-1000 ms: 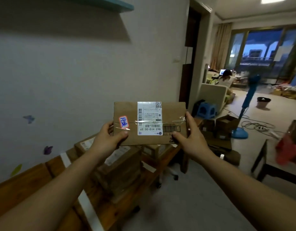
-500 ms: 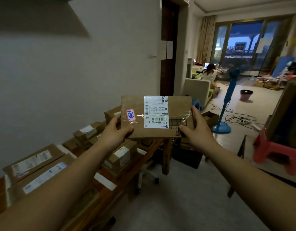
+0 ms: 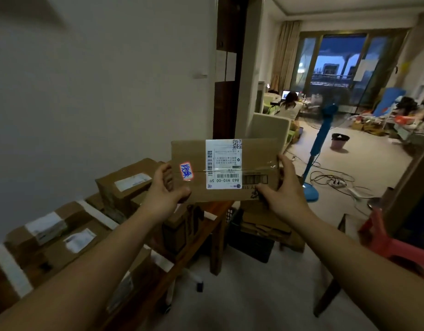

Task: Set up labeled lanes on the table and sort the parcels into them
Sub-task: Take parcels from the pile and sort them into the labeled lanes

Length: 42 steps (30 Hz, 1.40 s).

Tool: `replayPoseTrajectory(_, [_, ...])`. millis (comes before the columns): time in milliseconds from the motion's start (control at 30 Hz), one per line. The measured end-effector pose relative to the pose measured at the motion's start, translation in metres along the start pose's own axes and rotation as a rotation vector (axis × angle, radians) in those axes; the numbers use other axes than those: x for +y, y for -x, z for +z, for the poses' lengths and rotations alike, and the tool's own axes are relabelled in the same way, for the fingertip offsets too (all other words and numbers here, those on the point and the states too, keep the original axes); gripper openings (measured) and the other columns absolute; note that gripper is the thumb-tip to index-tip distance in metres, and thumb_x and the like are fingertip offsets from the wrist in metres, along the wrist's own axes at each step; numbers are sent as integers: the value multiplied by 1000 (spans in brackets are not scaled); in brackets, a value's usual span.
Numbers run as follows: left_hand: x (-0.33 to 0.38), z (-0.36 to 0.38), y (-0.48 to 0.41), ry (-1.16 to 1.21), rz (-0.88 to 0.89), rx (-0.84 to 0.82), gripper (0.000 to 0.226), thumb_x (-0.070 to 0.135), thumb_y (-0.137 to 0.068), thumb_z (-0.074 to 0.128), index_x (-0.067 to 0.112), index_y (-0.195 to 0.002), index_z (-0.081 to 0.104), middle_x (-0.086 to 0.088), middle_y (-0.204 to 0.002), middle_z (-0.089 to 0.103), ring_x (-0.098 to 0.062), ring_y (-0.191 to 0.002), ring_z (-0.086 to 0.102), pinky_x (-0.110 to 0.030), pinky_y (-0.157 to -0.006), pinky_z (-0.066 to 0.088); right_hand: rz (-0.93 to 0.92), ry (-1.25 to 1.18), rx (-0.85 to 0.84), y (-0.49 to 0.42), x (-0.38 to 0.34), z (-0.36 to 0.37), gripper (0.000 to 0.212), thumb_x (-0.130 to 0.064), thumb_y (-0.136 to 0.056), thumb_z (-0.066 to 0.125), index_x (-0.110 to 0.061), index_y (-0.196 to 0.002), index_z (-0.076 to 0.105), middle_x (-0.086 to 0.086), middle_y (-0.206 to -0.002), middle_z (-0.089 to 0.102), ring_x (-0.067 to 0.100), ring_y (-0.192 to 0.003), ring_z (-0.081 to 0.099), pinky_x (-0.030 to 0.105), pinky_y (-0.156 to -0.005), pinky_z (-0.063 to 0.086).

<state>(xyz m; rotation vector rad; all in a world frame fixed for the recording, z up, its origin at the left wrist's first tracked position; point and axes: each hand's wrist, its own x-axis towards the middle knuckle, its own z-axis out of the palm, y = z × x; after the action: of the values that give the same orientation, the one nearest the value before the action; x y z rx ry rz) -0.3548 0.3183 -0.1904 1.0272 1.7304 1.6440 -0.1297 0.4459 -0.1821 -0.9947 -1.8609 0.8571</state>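
Parcel [image 3: 254,166] held aloft | boxes [image 3: 125,185] cover table [image 3: 217,244] below | fan [image 3: 318,144] behind

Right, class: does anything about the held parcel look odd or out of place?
Only small things. On the parcel, gripped by the left hand and right hand, the red-edged sticker sits tilted beside the straight white label, and the clear tape is wrinkled. No tears or spills show.

The parcel [image 3: 256,168] is brown cardboard, its white label [image 3: 223,163] printed with black barcodes and a QR square; left of it a red-edged sticker [image 3: 186,171] bears blue handwriting. White tape strips [image 3: 11,271] cross the brown table [image 3: 219,207]. Far right, a blue fan [image 3: 320,139]; near right, a red stool [image 3: 394,247]
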Motion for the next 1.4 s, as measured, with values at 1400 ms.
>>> replayPoseTrajectory(1400, [-140,-144,128,-805,-690,287,64,49,-96,37,40,-148,2,12,-156,-18,-23,-146,-5,-42,-118,9,-347,407,-1006,16,16,298,43,-38,-101,32,-31,-143,30,7,-154,20,27,-138,24,42,-110,27])
